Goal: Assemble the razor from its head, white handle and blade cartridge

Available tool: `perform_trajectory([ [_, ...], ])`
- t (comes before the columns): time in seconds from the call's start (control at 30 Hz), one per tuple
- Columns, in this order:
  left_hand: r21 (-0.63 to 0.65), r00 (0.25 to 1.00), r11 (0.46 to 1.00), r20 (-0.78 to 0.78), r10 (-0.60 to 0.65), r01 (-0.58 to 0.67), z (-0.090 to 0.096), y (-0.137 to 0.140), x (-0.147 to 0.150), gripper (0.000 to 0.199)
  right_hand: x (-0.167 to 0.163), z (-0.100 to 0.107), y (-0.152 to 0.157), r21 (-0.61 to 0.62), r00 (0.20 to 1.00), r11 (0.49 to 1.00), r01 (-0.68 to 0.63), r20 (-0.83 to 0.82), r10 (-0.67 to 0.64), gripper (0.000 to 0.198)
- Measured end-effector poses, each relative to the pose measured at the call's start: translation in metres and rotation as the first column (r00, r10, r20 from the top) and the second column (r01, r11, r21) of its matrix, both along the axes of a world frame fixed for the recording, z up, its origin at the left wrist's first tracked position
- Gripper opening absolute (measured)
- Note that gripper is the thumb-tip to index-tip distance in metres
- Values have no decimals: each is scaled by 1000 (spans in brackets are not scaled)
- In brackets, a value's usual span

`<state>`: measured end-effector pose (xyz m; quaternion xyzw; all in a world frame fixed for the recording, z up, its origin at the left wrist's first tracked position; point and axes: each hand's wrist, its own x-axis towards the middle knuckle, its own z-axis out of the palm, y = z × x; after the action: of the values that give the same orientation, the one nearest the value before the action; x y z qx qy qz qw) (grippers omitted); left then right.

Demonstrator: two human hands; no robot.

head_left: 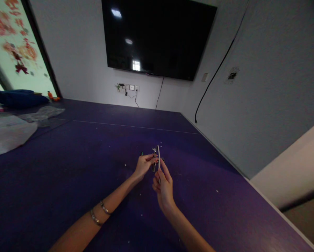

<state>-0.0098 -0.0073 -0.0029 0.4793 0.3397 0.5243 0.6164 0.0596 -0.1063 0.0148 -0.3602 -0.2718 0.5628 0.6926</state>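
Note:
Pinched in the fingers of my left hand is a small, narrow metal piece, shiny at its top and dark lower down. Its exact kind is too small to make out. My right hand grips a thin, slightly curved, pale strip, held upright with its edge towards me. The strip stands right beside the metal piece; whether the two touch, I cannot tell. A small green thing shows just beyond my left hand, partly hidden.
Small white crumbs are scattered over the dark purple surface. Clear plastic sheeting and a dark blue cloth bundle lie at the left, near an orange item. A black cable hangs along the right wall.

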Motion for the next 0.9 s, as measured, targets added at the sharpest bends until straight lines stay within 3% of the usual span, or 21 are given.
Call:
perform_trajectory([
  [0.13,44,999,999,-54,-3,5,-1,0,0,28,-2,-1,-8,-12,1000,1000,7,-16,-7,52],
  [0.6,60,1000,998,-19,-6,7,-1,2,-1,28,-1,-6,-31,-91,995,995,-31,-94,23,54],
  [0.9,-3,990,990,-28,-139,139,-4,4,-4,33,35,14,13,95,992,990,102,62,-108,49],
])
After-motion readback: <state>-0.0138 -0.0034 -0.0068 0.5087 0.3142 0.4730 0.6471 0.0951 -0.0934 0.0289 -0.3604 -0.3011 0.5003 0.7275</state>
